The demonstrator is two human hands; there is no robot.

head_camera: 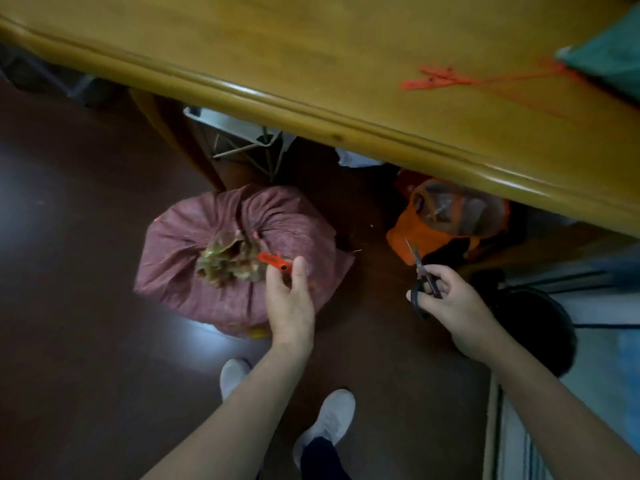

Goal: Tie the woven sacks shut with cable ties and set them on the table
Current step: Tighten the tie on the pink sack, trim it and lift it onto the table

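Pinches cable tie (275,262) at cinched sack (194,244) neck with left hand (289,301), likely tensioning tail; clamps fingers of right hand (450,303) through scissors (423,271) handles, ready to trim.

Your pink woven sack (207,271): on floor at 9 o'clock, upright, neck gathered, frayed mouth up. Red cable tie (272,260) at neck, tag pointing toward 4 o'clock. Spare red cable ties (436,79) flat on desk (277,46), your 1 o'clock. Teal sack (609,53) on desk, 2 o'clock, mostly out of view.
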